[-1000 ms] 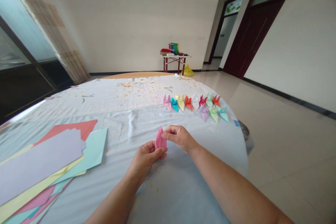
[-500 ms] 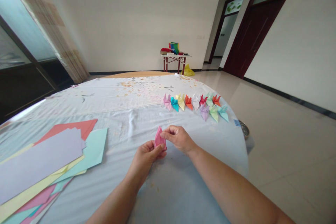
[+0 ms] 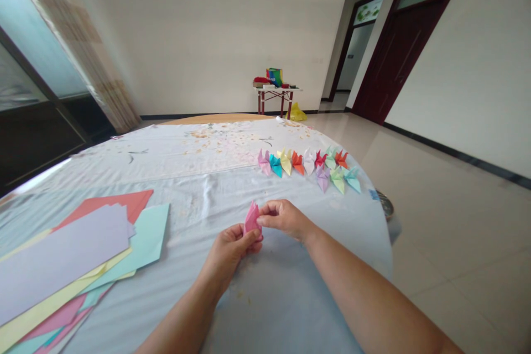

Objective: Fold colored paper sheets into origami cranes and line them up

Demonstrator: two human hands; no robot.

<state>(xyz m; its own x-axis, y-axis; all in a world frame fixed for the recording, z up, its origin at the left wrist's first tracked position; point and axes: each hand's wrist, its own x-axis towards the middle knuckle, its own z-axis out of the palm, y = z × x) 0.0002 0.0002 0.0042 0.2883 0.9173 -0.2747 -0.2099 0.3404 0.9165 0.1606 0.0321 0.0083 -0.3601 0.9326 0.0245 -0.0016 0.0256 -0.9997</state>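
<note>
A small folded piece of pink paper (image 3: 251,218) is held upright above the table. My left hand (image 3: 237,240) pinches its lower end between thumb and fingers. At its right edge, the thumb and fingertips of my right hand (image 3: 282,217) are closed on the paper. Beyond my hands, several folded paper cranes (image 3: 297,162) in pink, blue, yellow, orange, white, red, green and purple stand in two rows.
Stacked sheets of coloured paper (image 3: 66,260) lie at the left. A pale, floral cloth (image 3: 199,177) covers the round table. Against the far wall stands a small table (image 3: 277,89) with items on it, a yellow bag (image 3: 297,113) beside it.
My right fingertips have shifted slightly to the right along the pink paper's edge. My left hand keeps its hold, and the cranes stay in place.
</note>
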